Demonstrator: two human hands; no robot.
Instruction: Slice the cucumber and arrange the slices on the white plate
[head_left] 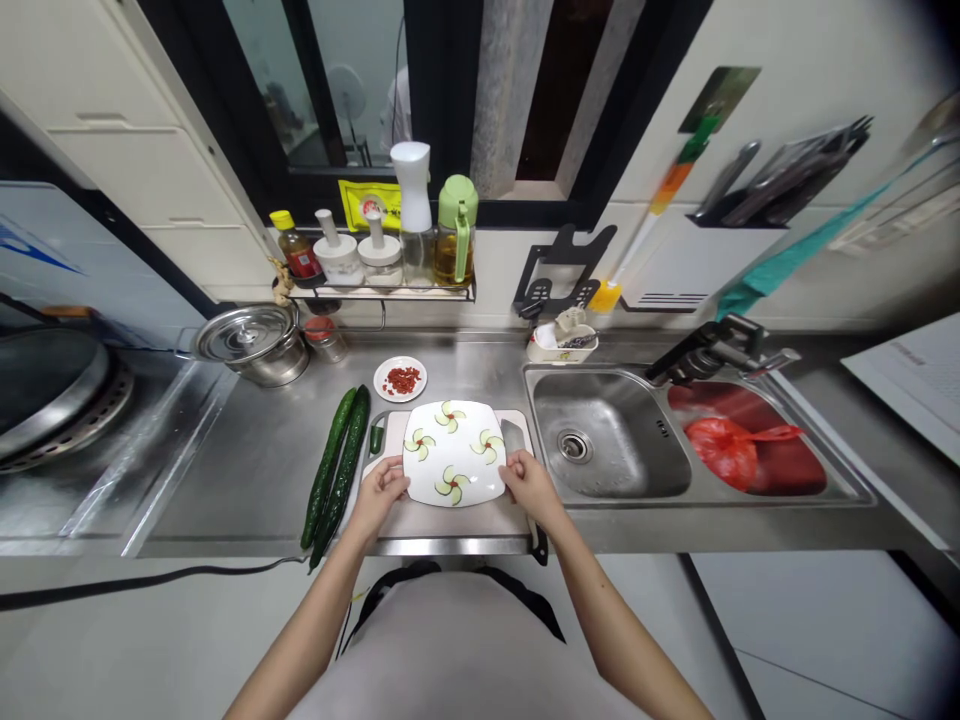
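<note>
A white square plate (453, 446) is over the cutting board (442, 522), bearing several pinwheels of thin green-edged cucumber slices (451, 486) with red bits at their centres. My left hand (384, 490) grips the plate's left edge between thumb and fingers. On the opposite edge, my right hand (529, 482) pinches the plate the same way. A short cucumber piece (376, 438) lies at the board's upper left. Behind the plate stands a small white dish (383, 389) of chopped red pepper (403, 380). Two long cucumbers (346, 470) lie left of the board.
A lidded steel pot (262, 345) and a red-lidded jar (325, 340) stand at the back left. Seasoning bottles line a wall shelf (382, 292). To the right is a double sink (611, 430) with a red plastic bag (724, 452) in one basin. A knife handle (540, 546) sticks out at the counter's front edge.
</note>
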